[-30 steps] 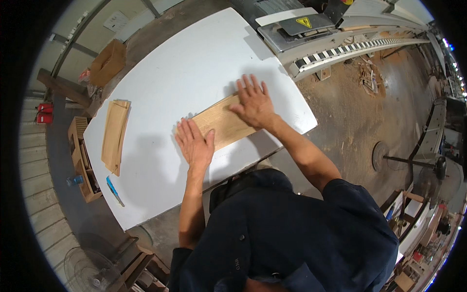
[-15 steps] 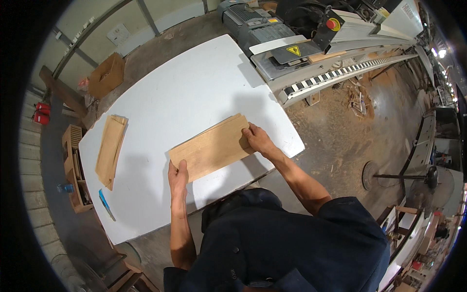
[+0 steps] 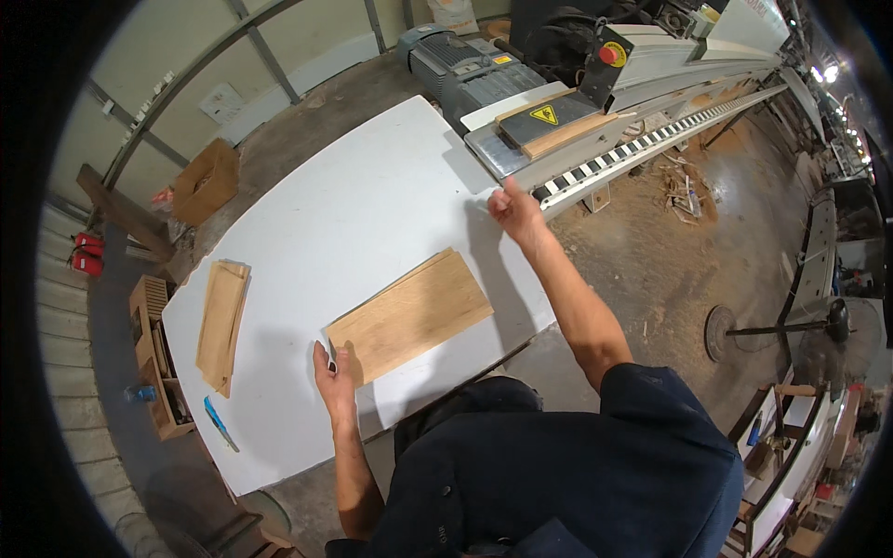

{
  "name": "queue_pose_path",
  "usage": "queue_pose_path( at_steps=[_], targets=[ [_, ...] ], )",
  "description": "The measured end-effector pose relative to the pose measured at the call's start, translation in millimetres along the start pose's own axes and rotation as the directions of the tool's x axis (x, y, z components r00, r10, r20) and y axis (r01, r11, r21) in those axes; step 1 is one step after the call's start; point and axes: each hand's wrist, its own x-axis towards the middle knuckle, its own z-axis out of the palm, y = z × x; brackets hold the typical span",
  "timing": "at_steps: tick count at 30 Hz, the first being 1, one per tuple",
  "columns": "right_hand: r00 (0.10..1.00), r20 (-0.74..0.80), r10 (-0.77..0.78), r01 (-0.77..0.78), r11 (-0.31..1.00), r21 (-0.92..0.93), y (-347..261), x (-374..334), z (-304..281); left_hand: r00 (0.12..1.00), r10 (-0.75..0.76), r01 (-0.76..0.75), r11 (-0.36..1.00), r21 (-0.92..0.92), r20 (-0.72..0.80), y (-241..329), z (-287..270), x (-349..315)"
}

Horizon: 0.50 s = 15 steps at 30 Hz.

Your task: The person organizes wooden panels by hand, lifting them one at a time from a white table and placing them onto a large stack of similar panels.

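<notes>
A small stack of wooden planks lies on the white tabletop in front of me. At its left end is my left hand, thumb and fingers apart, with the thumb by the planks' edge. My right hand is off the stack, raised near the table's right corner, beside the machine's end. Its fingers are loosely bent, a little blurred, and nothing shows in them. Under the machine's black cover with a yellow warning triangle, a wooden strip sticks out.
Another pile of planks lies at the table's left, with a blue utility knife near it. A grey motor and a red stop button belong to the machine. A cardboard box and a standing fan are on the floor.
My right hand has let go of the planks and moved up toward the machine. The stack now rests on the table, my left hand loosened beside it. More wood shows at the machine's cover.
</notes>
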Motion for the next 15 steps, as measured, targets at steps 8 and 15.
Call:
queue_pose_path(
  at_steps=[8, 15],
  targets=[
    [0.952, -0.243, 0.188, -0.093, 0.93, 0.355, -10, 43, 59, 0.991, 0.121, -0.117, 0.991, 0.07, -0.057, -10, -15, -7],
    [0.989, -0.148, 0.008, -0.03, 0.989, -0.146, 2, 10, 35, 0.983, 0.169, -0.169, 0.986, -0.004, 0.072, 26, 4, -20]
  ],
)
